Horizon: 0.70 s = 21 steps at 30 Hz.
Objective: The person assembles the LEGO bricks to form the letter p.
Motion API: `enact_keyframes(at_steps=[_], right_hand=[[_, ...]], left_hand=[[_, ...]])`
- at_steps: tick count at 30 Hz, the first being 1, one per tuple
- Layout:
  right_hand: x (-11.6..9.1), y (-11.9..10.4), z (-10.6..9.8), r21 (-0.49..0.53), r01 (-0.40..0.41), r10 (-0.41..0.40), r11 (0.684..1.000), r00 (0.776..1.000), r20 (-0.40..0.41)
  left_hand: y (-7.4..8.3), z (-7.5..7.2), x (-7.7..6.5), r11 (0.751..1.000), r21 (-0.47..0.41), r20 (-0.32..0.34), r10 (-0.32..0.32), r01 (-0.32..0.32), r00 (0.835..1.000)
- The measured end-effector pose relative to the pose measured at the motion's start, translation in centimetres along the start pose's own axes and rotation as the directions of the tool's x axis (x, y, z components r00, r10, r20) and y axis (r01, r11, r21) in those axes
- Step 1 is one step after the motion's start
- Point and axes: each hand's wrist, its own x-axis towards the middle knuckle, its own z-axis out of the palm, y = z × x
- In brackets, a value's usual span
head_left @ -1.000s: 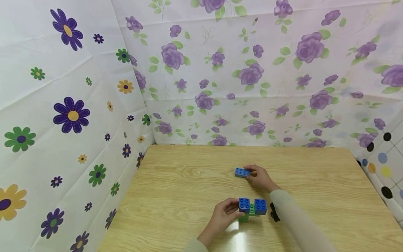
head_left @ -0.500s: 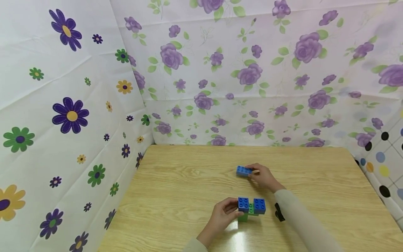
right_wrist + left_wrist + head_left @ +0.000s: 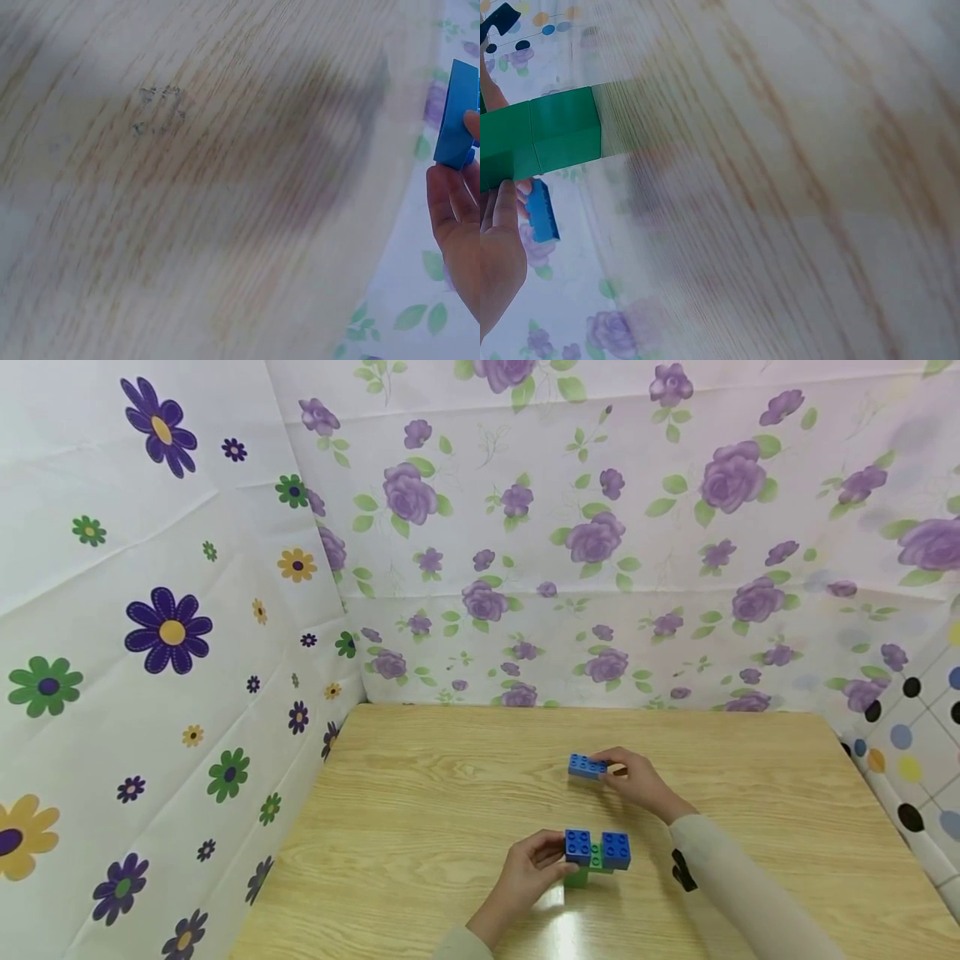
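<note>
In the head view my right hand (image 3: 637,782) pinches the right end of a light blue building brick (image 3: 585,766) with two rows of studs. The right wrist view shows that brick (image 3: 456,116) between thumb and fingers, off the tabletop. Closer to me, my left hand (image 3: 529,870) grips the left side of a small brick structure. It has two dark blue square bricks (image 3: 617,851) on top, apart from each other, with a green brick (image 3: 596,857) showing between them and a green column below. Stacked green bricks (image 3: 566,129) appear in the left wrist view, fingers against them.
The wooden table (image 3: 420,810) runs back to a flower-print cloth (image 3: 540,552) and along a similar cloth at the left. A black strap (image 3: 682,870) shows beside the right sleeve. Dotted cloth (image 3: 911,768) hangs at the right.
My right hand has moved slightly to the right with the light blue brick, which has tilted a little. The left hand keeps its grip on the structure, nearly still.
</note>
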Motion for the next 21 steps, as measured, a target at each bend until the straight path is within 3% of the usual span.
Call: enact_keyframes(at_steps=[9, 17, 21], right_hand=[[-1.1, -1.2, -0.6, -0.047, 0.127, -0.127, 0.991, 0.992, -0.003], [-2.6, -2.6, -1.3, -0.073, 0.239, -0.240, 0.968, 0.971, -0.010], [-3.4, -3.4, -1.7, -0.084, 0.252, -0.253, 0.964, 0.967, -0.004]], left_hand=[[0.0, 0.0, -0.1, 1.000, -0.001, 0.010, 0.016, -0.016, 1.000], [0.0, 0.0, -0.1, 1.000, 0.002, 0.009, 0.008, -0.008, 1.000], [0.0, 0.0, -0.1, 1.000, 0.006, 0.006, 0.011, -0.011, 1.000]])
